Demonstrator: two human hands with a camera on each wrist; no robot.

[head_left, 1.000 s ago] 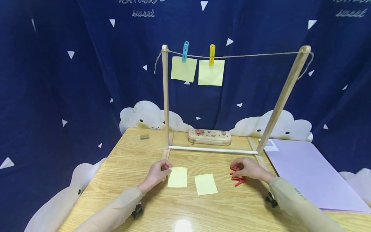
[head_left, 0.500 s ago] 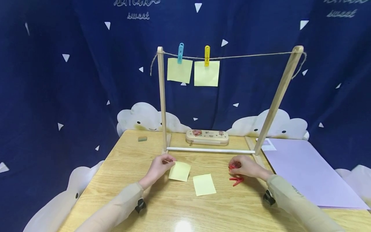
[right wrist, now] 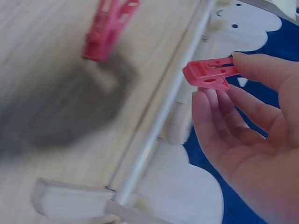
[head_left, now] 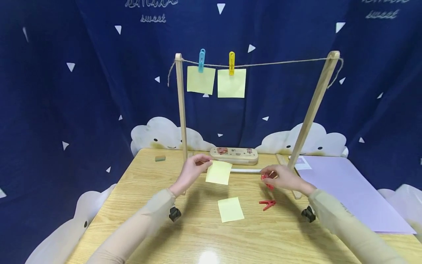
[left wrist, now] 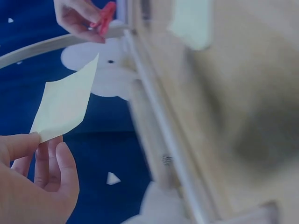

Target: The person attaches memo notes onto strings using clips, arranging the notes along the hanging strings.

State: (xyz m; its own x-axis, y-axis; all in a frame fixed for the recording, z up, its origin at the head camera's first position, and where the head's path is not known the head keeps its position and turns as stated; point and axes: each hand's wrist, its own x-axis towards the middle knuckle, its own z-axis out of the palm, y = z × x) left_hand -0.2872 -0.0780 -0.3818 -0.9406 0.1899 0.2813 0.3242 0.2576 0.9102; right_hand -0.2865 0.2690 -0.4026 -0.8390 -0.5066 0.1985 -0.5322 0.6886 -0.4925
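Note:
My left hand (head_left: 194, 169) pinches a yellow sticky note (head_left: 219, 172) by its corner, raised over the table; the left wrist view shows the note (left wrist: 65, 105) bending slightly between thumb and fingers. In my right hand (head_left: 281, 176) a red clothespin (right wrist: 210, 73) is held between thumb and fingertips, above the table too. A second red clothespin (head_left: 267, 204) lies on the wood below that hand. Another sticky note (head_left: 230, 209) lies flat near the middle. On the string hang two more notes, one under a blue clothespin (head_left: 202, 60), one under a yellow clothespin (head_left: 232, 63).
A wooden frame with a left post (head_left: 181, 110) and a leaning right post (head_left: 313, 110) carries the string (head_left: 280, 62). A white rod (head_left: 245, 170) joins its feet. Behind stands a pencil case (head_left: 234, 156); a small eraser-like block (head_left: 160, 158) lies left, a purple board (head_left: 349, 194) right.
My left hand has lifted the left note off the table, moving up and right. My right hand has picked up one red clothespin and raised it, leaving the other behind.

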